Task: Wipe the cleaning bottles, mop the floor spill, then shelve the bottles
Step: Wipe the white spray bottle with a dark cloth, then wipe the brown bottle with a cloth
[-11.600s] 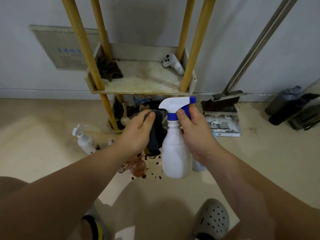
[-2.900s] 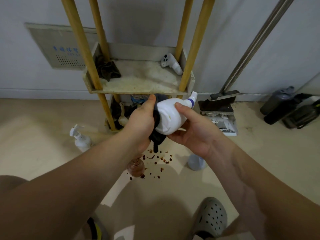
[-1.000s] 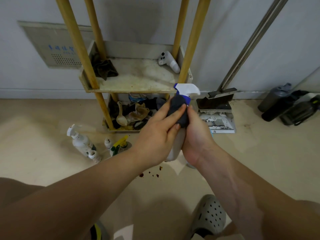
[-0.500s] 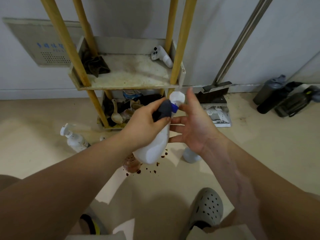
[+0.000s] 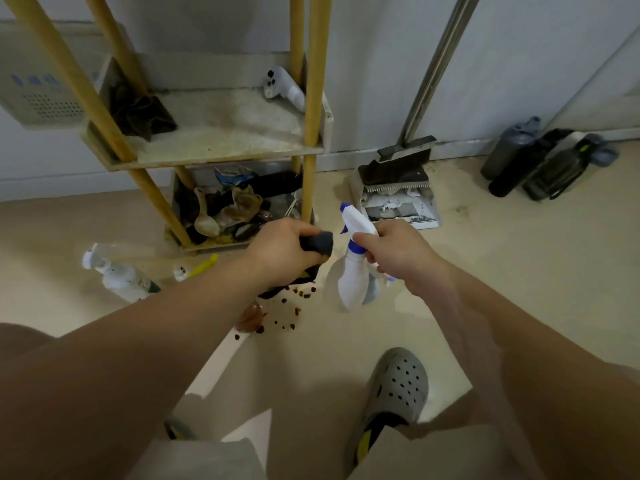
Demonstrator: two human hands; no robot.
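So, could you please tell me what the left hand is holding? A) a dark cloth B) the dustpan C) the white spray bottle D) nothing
A: the left hand grips a dark cloth, while the right hand holds the white spray bottle by its neck.

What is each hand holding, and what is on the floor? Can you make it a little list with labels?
left hand: grips cloth
right hand: holds spray bottle by its neck
floor: dark spill, pump bottle
shelf: brown rag
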